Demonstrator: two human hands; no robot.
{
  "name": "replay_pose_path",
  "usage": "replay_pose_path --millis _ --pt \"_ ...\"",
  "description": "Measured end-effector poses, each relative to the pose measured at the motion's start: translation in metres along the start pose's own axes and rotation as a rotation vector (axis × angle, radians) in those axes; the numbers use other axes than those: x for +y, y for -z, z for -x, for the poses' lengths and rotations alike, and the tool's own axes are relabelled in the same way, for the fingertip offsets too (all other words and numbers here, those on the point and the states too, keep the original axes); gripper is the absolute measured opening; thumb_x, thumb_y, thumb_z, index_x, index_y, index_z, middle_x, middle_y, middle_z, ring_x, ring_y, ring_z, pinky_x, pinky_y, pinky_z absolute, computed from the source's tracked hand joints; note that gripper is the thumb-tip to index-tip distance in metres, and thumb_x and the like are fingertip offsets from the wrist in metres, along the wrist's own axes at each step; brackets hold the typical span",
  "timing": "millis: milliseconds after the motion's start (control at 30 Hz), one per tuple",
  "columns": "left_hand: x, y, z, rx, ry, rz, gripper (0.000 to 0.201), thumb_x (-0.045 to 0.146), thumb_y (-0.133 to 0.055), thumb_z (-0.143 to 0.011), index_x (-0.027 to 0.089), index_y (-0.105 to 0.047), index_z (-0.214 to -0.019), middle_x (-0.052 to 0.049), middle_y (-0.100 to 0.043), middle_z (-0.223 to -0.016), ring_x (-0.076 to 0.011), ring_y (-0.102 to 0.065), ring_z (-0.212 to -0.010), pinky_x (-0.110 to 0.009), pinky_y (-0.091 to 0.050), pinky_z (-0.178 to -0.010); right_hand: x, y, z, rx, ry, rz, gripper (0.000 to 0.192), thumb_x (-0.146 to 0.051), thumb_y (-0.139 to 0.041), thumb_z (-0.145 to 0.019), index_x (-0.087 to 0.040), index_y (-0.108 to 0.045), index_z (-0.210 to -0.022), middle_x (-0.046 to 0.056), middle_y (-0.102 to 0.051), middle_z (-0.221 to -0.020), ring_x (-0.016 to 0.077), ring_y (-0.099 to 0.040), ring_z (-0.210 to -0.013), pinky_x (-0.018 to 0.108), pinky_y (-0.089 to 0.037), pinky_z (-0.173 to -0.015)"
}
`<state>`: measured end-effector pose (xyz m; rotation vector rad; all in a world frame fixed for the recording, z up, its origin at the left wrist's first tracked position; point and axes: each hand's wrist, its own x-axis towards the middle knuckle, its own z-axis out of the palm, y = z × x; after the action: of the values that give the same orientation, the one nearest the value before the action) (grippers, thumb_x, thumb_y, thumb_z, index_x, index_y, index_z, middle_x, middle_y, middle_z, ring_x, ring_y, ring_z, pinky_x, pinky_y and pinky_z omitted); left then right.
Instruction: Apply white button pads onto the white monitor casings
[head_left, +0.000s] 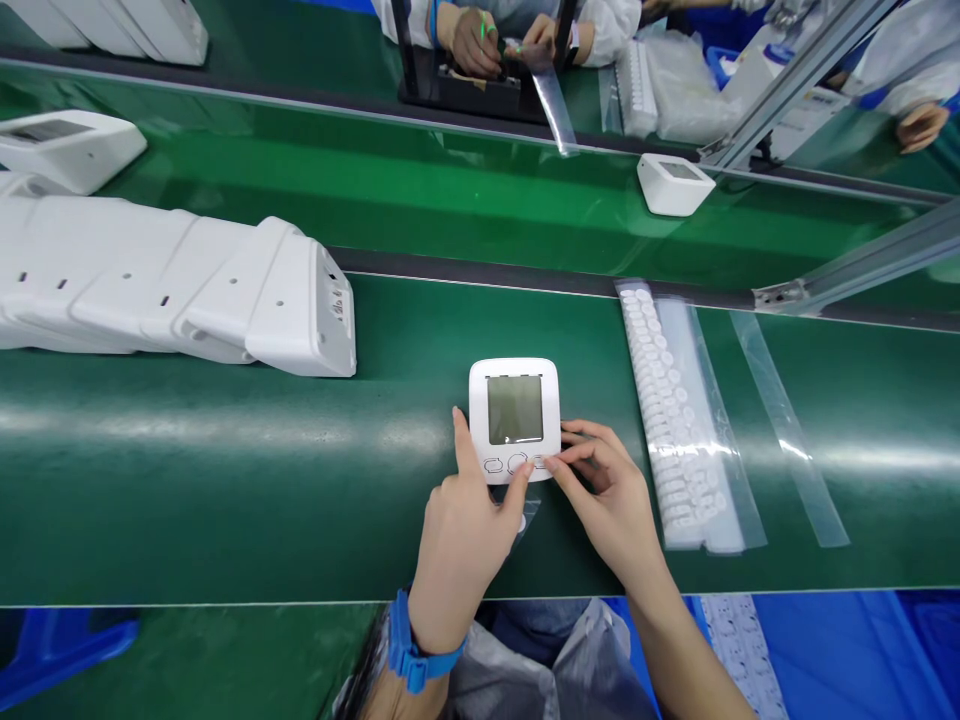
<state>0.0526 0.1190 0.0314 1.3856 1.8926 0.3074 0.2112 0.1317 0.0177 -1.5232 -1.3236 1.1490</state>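
Note:
A white blood pressure monitor (515, 409) with a grey screen and outlined buttons lies face up at the middle of the green bench. My left hand (469, 530), with a blue band at the wrist, holds its lower left side; the index finger stretches along the left edge and the thumb presses near the middle button. At the lower right corner, my right hand (607, 490) grips the monitor between thumb and bent fingers. Partly hidden under my left thumb is a small clear plastic piece (529, 520) with something white in it.
A row of white housings (165, 280) stands at left. Right of my hands lie a clear-bagged stack of white round parts (667, 420) and a clear plastic strip (791, 430). Beyond a dark rail, another white monitor (673, 185) sits on the green belt (450, 190). Co-workers' hands (476, 42) work opposite.

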Motion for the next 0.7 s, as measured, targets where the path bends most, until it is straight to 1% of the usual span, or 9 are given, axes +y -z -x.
replay_pose_path --millis 267,533,600,700 --pt "0.0002 0.0007 0.0010 0.014 -0.010 -0.020 0.091 0.055 -0.046 -0.093 0.004 -0.005 -0.156 -0.005 -0.070 -0.065 -0.0275 -0.069 -0.059 -0.030 -0.046 -0.052 0.0015 -0.0011 -0.0008 0.010 0.005 0.009 0.018 -0.038 -0.073 -0.085 -0.023 -0.068 -0.078 0.008 -0.057 -0.119 0.0242 -0.061 -0.118 0.037 -0.060 -0.093" --pt "0.0008 0.0007 -0.0001 0.009 -0.008 -0.019 0.089 0.054 -0.045 -0.094 0.004 -0.006 -0.157 -0.006 -0.071 -0.069 -0.0282 -0.070 -0.062 -0.030 -0.045 -0.054 0.0020 -0.0029 0.0009 0.024 0.037 0.042 0.016 -0.035 -0.071 -0.087 -0.022 -0.067 -0.078 0.007 -0.059 -0.116 0.0229 -0.062 -0.114 0.036 -0.059 -0.091" --pt "0.0006 0.0018 0.0005 0.012 -0.014 -0.002 0.089 0.054 -0.046 -0.094 0.005 -0.007 -0.157 -0.005 -0.071 -0.068 -0.0279 -0.070 -0.061 -0.030 -0.045 -0.054 0.0028 -0.0027 0.0015 0.022 0.044 0.037 0.017 -0.036 -0.070 -0.087 -0.022 -0.066 -0.078 0.008 -0.059 -0.115 0.0222 -0.062 -0.113 0.035 -0.058 -0.090" --pt "-0.0009 0.0050 0.0018 -0.012 -0.025 0.082 0.087 0.052 -0.047 -0.094 0.008 -0.006 -0.157 -0.001 -0.068 -0.062 -0.0252 -0.068 -0.057 -0.028 -0.043 -0.052 0.0059 -0.0011 0.0022 0.042 0.031 -0.042 0.016 -0.037 -0.066 -0.090 -0.023 -0.062 -0.083 0.007 -0.060 -0.114 0.0201 -0.064 -0.109 0.034 -0.058 -0.090"
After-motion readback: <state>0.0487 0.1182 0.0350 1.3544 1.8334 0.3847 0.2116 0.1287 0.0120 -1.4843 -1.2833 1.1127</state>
